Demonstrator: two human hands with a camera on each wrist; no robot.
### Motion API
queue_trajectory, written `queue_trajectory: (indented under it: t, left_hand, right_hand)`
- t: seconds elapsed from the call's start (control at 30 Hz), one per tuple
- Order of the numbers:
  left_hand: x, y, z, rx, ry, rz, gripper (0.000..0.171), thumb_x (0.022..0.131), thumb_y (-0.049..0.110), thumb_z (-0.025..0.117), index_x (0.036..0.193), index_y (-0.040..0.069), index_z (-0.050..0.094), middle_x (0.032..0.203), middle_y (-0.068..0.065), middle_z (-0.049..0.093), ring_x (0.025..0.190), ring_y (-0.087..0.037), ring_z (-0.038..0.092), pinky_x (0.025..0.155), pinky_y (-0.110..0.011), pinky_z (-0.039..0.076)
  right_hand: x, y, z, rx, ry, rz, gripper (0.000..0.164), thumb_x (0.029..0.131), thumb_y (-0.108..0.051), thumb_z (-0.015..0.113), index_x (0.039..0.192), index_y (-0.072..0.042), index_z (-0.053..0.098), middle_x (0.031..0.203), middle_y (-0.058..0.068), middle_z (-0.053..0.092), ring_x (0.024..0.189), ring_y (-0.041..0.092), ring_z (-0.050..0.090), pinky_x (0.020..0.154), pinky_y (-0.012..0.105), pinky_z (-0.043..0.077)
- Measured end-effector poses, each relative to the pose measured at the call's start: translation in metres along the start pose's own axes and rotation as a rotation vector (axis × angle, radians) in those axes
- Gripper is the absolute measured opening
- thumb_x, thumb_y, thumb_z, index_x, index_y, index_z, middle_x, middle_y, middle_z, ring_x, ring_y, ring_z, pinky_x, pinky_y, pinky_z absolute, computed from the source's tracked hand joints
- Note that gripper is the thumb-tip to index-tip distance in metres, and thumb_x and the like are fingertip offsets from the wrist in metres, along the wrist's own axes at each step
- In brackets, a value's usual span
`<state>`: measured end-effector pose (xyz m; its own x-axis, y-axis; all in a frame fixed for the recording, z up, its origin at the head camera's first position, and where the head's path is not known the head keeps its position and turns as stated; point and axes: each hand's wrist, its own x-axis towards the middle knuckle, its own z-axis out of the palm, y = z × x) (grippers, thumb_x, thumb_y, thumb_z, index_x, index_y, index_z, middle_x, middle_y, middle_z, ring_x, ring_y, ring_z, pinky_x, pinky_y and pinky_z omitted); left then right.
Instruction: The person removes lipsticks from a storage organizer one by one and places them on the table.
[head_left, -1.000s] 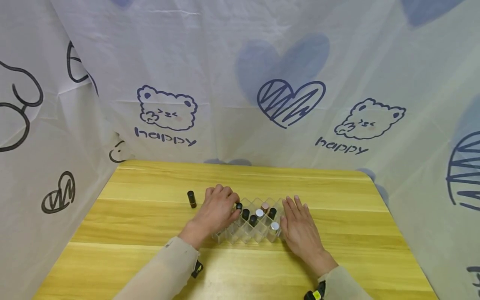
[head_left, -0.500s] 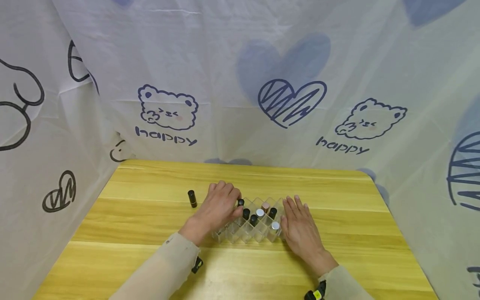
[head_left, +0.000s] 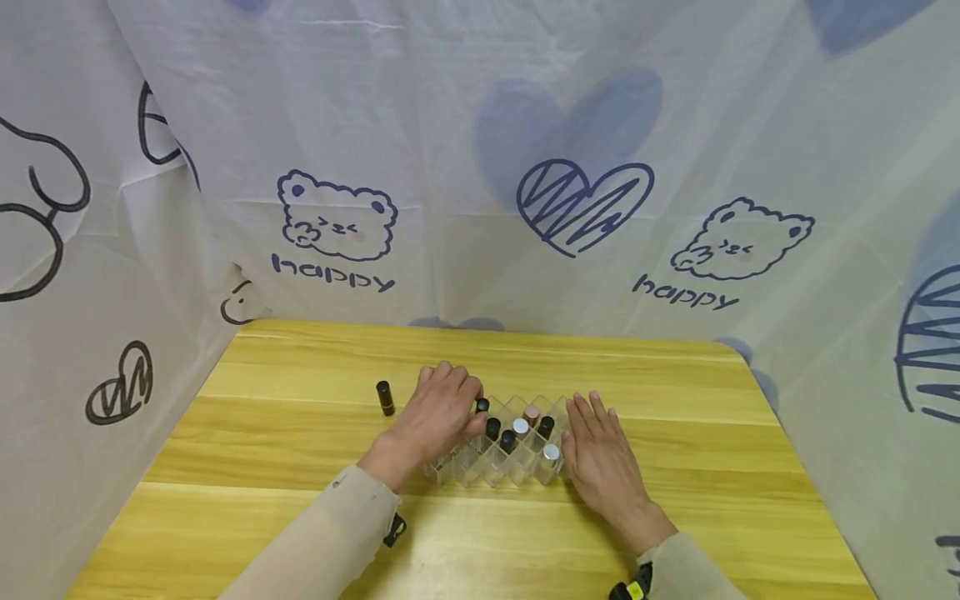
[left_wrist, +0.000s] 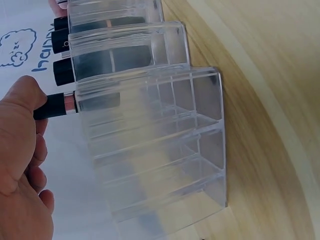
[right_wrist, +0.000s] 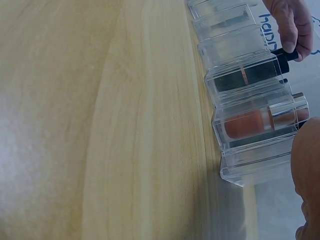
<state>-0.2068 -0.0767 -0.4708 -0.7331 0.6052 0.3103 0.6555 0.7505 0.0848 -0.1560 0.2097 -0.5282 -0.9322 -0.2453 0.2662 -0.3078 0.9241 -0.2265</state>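
A clear lipstick organizer (head_left: 517,472) with diamond-shaped compartments stands on the table, holding several lipsticks. At its back left, my left hand (head_left: 442,414) pinches the black cap of a lipstick (left_wrist: 52,106) between thumb and fingers. A pinkish band shows below that cap, and the lower part of the tube sits inside a compartment. My right hand (head_left: 603,467) rests with straight fingers along the organizer's right end. Close to it are a silver-capped lipstick (head_left: 551,452) and a black-capped one (head_left: 545,427). The left hand hides the organizer's left part in the head view.
Left of the organizer, a single black lipstick (head_left: 385,398) stands on the wooden table (head_left: 480,542). White cloth (head_left: 450,283) with printed hearts and bears hangs behind the table and along both sides.
Since one second ago my left hand has shifted slightly up and away, and the lipstick cap it pinches has moved with it. Over the last half second little differs; the right hand stays put.
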Motion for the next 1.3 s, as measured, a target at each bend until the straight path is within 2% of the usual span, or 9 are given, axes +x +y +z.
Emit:
queue_trajectory:
  t: [0.47, 0.73, 0.97, 1.3]
  left_hand:
    - [0.002, 0.002, -0.016, -0.004, 0.066, 0.004, 0.024, 0.099, 0.033, 0.070, 0.106, 0.011, 0.066, 0.094, 0.001, 0.054, 0.089, -0.021, 0.042, 0.080, -0.035, 0.029]
    - [0.003, 0.000, -0.030, -0.028, 0.039, -0.038, 0.026, 0.100, 0.036, 0.070, 0.109, 0.012, 0.067, 0.101, 0.001, 0.059, 0.093, -0.021, 0.043, 0.082, -0.036, 0.031]
    - [-0.003, -0.008, -0.043, -0.054, 0.060, -0.088, 0.021, 0.099, 0.032, 0.070, 0.107, 0.013, 0.067, 0.101, 0.001, 0.060, 0.093, -0.021, 0.043, 0.083, -0.037, 0.030]
    - [-0.015, -0.023, -0.051, -0.032, 0.134, -0.106, 0.024, 0.093, 0.032, 0.078, 0.102, 0.011, 0.068, 0.099, -0.002, 0.064, 0.089, -0.023, 0.044, 0.080, -0.038, 0.031]
  right_hand:
    - [0.000, -0.001, -0.001, -0.008, -0.004, -0.003, 0.052, 0.113, -0.023, 0.042, 0.156, 0.005, 0.044, 0.164, 0.022, 0.042, 0.158, 0.042, 0.029, 0.125, 0.060, 0.025]
    - [-0.001, -0.001, 0.000, -0.002, 0.009, -0.006, 0.052, 0.113, -0.023, 0.042, 0.155, 0.005, 0.045, 0.163, 0.023, 0.043, 0.157, 0.042, 0.029, 0.125, 0.060, 0.026]
    - [-0.001, -0.001, 0.000, -0.005, 0.013, -0.012, 0.052, 0.113, -0.023, 0.042, 0.155, 0.006, 0.045, 0.163, 0.023, 0.044, 0.157, 0.043, 0.030, 0.125, 0.061, 0.026]
    - [-0.001, -0.001, 0.000, -0.002, 0.003, -0.009, 0.052, 0.113, -0.024, 0.041, 0.156, 0.006, 0.044, 0.163, 0.023, 0.043, 0.158, 0.042, 0.028, 0.125, 0.060, 0.025]
